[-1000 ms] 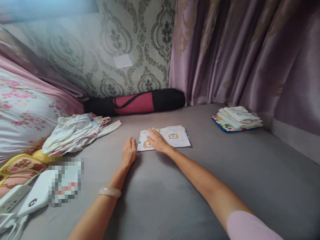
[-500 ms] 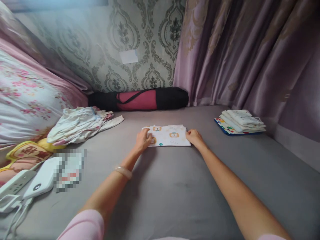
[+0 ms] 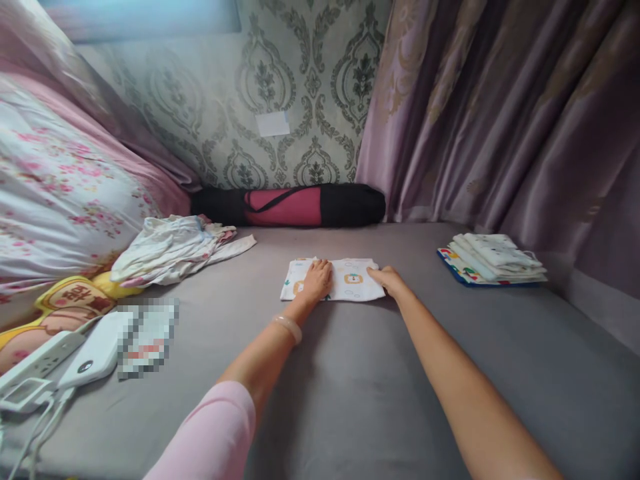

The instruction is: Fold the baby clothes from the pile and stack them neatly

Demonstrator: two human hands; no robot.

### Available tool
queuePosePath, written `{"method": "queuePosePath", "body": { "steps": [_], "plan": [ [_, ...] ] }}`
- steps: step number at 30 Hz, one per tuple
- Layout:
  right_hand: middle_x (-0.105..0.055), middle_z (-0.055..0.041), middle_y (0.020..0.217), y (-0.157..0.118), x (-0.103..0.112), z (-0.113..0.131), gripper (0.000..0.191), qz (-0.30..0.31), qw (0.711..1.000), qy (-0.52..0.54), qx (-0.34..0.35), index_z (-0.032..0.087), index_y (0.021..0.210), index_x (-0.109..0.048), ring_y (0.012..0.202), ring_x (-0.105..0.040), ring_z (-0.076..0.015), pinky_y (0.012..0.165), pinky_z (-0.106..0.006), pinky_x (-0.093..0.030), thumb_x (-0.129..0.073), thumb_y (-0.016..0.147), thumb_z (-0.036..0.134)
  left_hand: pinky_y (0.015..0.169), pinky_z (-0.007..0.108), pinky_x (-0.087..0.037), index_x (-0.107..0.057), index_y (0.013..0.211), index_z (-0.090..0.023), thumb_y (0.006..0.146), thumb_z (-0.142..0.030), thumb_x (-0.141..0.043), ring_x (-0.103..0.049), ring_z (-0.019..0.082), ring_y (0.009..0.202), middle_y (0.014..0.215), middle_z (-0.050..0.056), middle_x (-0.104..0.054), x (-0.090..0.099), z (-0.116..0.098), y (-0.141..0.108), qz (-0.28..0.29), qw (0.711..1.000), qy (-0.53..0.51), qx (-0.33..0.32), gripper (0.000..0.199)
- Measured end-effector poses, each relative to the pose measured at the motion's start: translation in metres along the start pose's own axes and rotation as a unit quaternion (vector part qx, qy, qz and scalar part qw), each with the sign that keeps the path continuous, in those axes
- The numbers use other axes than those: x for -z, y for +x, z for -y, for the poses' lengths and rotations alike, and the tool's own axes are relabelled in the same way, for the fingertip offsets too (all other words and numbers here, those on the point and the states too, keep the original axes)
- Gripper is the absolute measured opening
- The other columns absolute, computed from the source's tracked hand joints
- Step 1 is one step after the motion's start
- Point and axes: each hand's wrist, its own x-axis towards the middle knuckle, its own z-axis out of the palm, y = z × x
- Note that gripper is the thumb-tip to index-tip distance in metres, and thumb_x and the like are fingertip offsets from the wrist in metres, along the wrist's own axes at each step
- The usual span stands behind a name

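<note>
A white cloth with orange and green prints lies folded into a flat rectangle on the grey sheet. My left hand rests palm down on the middle of the cloth, its fingers laid out over the fabric. At the cloth's right edge, my right hand pinches the fabric, with the thumb on top and the other fingers partly hidden beneath.
A stack of folded cloths sits at the right. Loose crumpled clothes lie at the left, near a power strip and a white device. A black and red bag lies along the wall.
My left hand has moved right, from the cloth's left end onto its middle, and now lies flatter. My right hand stays at the right edge. The camera view has shifted slightly.
</note>
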Motion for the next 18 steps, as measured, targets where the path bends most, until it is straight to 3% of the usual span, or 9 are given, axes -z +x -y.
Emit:
{"method": "queuePosePath", "body": {
  "steps": [6,9,14,18],
  "plan": [
    [-0.071,-0.0077,0.069,-0.003,-0.002,0.004,0.01,0.09,0.991,0.094,-0.037,0.011,0.089,-0.066,0.06,-0.068,-0.0169,0.057,-0.027,-0.056,-0.064,0.082,0.019,0.115,0.052,-0.023,-0.045,0.139,-0.015,0.097,-0.029,-0.032,-0.03,0.031,0.141,0.149,0.014,-0.043,-0.005,-0.008,-0.002,0.015,0.999,0.013,0.045,0.046],
    [-0.071,-0.0066,0.069,-0.006,0.0,0.007,0.009,0.12,0.984,0.123,-0.046,0.013,0.089,-0.065,0.059,-0.067,-0.0156,0.058,-0.026,-0.055,-0.061,0.084,0.018,0.115,0.056,-0.02,-0.042,0.142,-0.018,0.097,-0.032,-0.031,-0.026,0.033,0.143,0.15,0.012,-0.042,-0.007,-0.01,-0.002,0.011,0.998,0.017,0.057,0.049],
    [-0.071,-0.0082,0.072,-0.013,-0.001,0.012,0.015,0.203,0.953,0.222,-0.046,0.011,0.093,-0.063,0.063,-0.067,-0.0162,0.064,-0.027,-0.056,-0.051,0.085,0.013,0.116,0.055,-0.019,-0.038,0.146,-0.013,0.096,-0.03,-0.03,-0.023,0.035,0.144,0.152,0.014,-0.039,-0.007,-0.013,-0.002,0.028,0.997,0.031,0.069,0.054],
    [-0.063,-0.0021,0.058,-0.02,-0.007,0.021,0.007,0.199,0.958,0.205,-0.015,0.015,0.085,-0.06,0.049,-0.058,-0.0129,0.05,-0.021,-0.05,-0.053,0.085,0.017,0.114,0.055,-0.021,-0.038,0.146,-0.012,0.096,-0.029,-0.029,-0.027,0.037,0.142,0.151,0.015,-0.039,-0.006,-0.012,-0.001,0.028,0.996,0.052,0.059,0.054]
  ]
}}
